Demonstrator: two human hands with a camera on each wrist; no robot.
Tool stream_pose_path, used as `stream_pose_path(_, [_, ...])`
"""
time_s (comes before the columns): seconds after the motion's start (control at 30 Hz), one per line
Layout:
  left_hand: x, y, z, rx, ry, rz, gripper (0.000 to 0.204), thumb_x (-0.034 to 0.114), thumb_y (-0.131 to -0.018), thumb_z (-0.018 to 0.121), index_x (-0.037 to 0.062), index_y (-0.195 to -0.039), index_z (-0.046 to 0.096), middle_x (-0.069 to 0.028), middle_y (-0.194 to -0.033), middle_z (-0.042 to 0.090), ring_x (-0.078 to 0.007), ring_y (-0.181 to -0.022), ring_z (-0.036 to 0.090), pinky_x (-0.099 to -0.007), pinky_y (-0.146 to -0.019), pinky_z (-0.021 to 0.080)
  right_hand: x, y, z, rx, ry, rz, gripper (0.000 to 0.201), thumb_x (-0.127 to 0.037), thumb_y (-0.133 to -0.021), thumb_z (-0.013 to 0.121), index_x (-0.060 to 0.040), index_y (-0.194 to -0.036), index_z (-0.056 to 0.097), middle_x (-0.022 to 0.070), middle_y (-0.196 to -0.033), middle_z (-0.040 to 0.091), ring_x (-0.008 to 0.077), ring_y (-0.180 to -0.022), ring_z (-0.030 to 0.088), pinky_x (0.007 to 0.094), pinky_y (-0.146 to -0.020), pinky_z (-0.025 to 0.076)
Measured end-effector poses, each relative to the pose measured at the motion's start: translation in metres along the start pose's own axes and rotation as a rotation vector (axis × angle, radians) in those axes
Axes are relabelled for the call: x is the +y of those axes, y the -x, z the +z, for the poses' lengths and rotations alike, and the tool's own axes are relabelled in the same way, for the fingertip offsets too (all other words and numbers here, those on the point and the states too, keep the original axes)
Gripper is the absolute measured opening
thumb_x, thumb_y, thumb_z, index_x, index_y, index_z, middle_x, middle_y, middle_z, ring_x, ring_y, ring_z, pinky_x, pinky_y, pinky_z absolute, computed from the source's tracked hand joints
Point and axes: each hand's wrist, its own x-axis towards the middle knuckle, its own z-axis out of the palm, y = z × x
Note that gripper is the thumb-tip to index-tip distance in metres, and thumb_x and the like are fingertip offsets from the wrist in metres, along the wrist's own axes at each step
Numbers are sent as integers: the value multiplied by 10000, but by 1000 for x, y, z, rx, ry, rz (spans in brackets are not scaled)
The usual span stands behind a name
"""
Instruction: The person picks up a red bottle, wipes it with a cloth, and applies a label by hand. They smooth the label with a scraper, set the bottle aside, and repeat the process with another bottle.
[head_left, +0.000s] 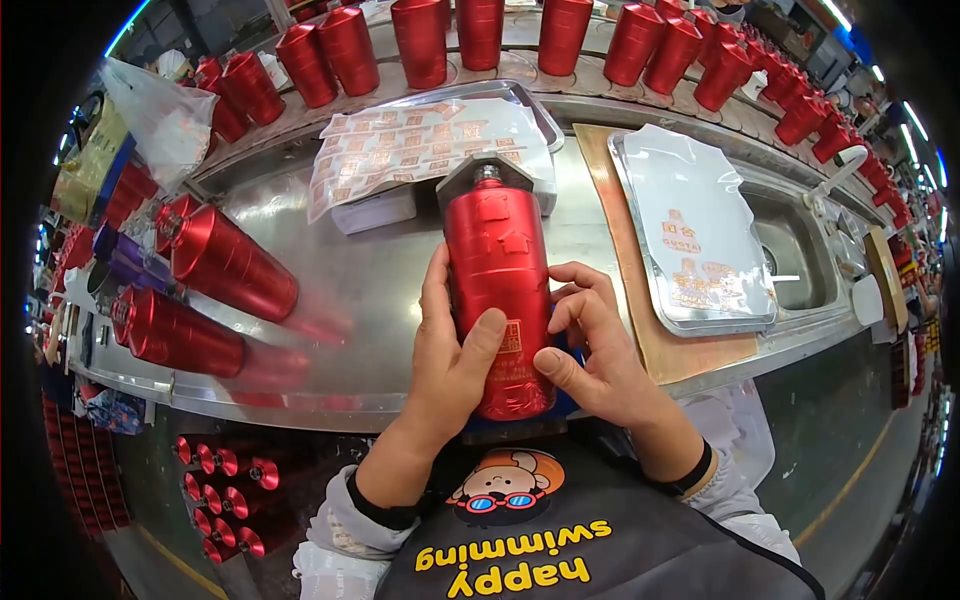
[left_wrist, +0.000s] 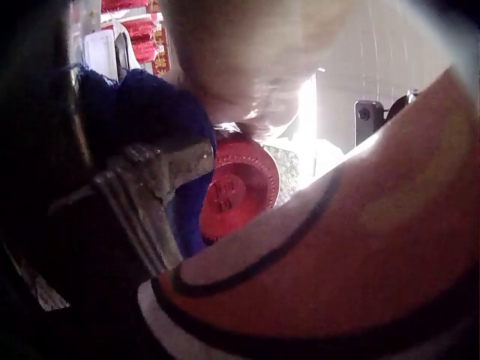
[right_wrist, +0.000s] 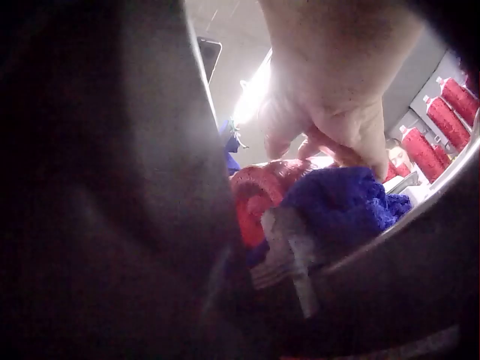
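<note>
A glossy red bottle (head_left: 497,265) with a gold square mark lies in front of me, its neck pointing away and its base toward my apron. My left hand (head_left: 447,362) grips its left side, thumb across the front beside the mark. On the other side my right hand (head_left: 607,368) has its thumb at the lower right edge and its fingers loosely bent near the bottle. In the left wrist view the round base (left_wrist: 238,191) shows beside blue cloth. That blue cloth (right_wrist: 337,196) also lies beside the bottle in the right wrist view.
Two red bottles (head_left: 232,262) lean at the left on the metal table (head_left: 330,375). A sheet of gold-printed stickers (head_left: 420,150) lies behind, another sticker sheet (head_left: 690,215) on a tray at right, beside a sink (head_left: 800,250). Several red bottles (head_left: 420,45) line the conveyor.
</note>
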Motion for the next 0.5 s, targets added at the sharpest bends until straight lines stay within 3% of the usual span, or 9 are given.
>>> stream_pose_path(0.07, [1, 0, -3, -58, 98, 5, 863, 251, -906, 664, -47, -1501, 115, -216, -1363, 454, -259, -1194, 538, -361, -1014, 429, 1, 0, -1, 2, 5, -12, 334, -290, -868, 730, -75, -1001, 512, 206, -1354, 377, 206, -866, 504, 331, -744, 437])
stream_pose_path(0.17, [-1, 3, -5, -65, -152, 46, 916, 252, -881, 688, -58, -1503, 91, -224, -1374, 433, -265, -1196, 538, -369, -1015, 430, -1, -1, -2, -12, 2, 14, 334, -286, -866, 730, -74, -1003, 512, 205, -1353, 372, 199, -852, 499, 330, -742, 436])
stream_pose_path(0.5, [1, 0, 3, 9, -138, -17, 913, 233, -867, 695, -71, -1490, 100, -235, -1365, 443, -275, -1190, 550, -380, -998, 451, -2, 0, -2, -19, -7, 40, 349, -305, -867, 729, -69, -1005, 513, 200, -1347, 370, 169, -763, 486, 317, -702, 434])
